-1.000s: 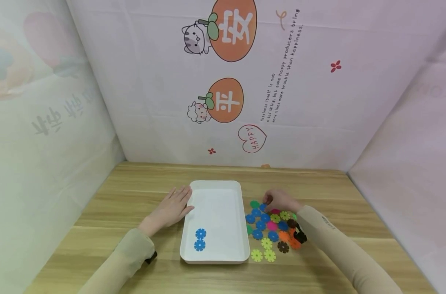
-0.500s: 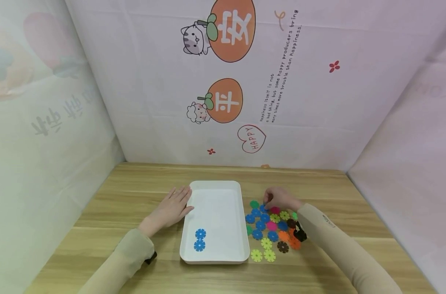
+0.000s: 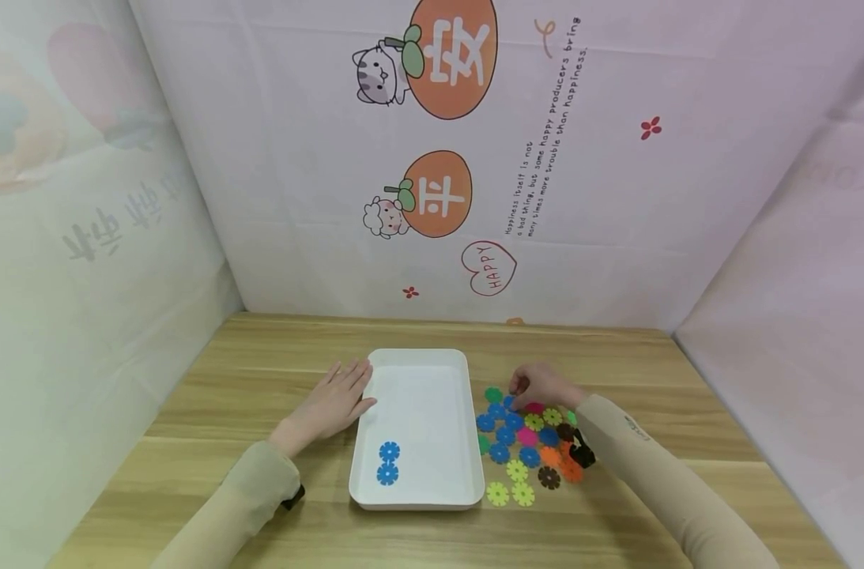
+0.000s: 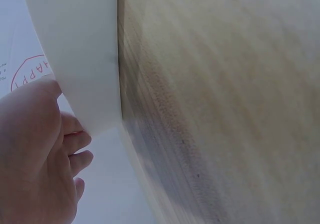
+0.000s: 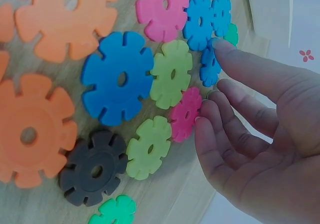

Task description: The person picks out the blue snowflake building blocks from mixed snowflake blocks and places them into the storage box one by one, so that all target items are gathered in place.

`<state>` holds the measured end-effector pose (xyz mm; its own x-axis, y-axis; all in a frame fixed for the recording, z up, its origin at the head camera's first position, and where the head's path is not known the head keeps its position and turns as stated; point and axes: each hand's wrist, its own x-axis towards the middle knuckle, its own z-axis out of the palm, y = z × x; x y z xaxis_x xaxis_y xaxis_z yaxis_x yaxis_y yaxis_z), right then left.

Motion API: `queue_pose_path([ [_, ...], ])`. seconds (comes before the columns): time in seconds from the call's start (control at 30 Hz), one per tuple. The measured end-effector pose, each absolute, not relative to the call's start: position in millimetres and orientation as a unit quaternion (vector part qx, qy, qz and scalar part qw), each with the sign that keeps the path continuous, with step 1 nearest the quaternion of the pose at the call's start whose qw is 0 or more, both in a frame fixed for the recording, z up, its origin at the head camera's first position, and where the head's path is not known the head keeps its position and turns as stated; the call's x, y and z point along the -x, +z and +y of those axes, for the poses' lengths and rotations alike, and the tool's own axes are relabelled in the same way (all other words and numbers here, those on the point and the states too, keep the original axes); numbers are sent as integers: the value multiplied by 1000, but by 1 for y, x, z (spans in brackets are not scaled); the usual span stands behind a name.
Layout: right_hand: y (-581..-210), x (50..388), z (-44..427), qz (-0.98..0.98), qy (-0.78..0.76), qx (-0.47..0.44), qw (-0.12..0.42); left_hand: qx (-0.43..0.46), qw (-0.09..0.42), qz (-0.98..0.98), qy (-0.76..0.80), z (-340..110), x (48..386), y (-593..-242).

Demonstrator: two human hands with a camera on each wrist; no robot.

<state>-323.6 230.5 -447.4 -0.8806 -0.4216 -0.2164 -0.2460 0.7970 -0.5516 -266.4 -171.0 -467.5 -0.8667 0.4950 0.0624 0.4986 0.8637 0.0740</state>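
My left hand rests with straight fingers on the left rim of a white tray. The left wrist view shows its thumb and fingers against the tray's side wall. Two blue snowflake discs lie in the tray's near left corner, one in front of the other. Right of the tray, my right hand is at the far side of a spread of coloured snowflake discs. In the right wrist view its thumb and index finger pinch a blue snowflake disc at its edges; the other fingers curl loosely.
On the wooden table lie loose discs: yellow ones nearest me, orange, brown, pink and green. White printed cloth walls enclose the table's back and sides.
My right fingers shift very slightly at the blue disc. The left hand, the tray and the two discs in it stay as they were.
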Motion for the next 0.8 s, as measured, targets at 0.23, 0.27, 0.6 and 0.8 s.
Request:
queue_pose_path([
  [0.23, -448, 324, 230, 934, -255, 185, 170, 253, 15, -967, -37, -171, 268, -467],
  [0.27, -448, 324, 230, 933, -257, 186, 171, 253, 15, -967, -35, -171, 268, -468],
  [0.6, -448, 324, 230, 929, -274, 180, 172, 256, 15, -966, -42, -171, 268, -468],
  [0.8, -446, 325, 231, 923, -285, 197, 166, 253, 13, -966, -46, -170, 267, -465],
])
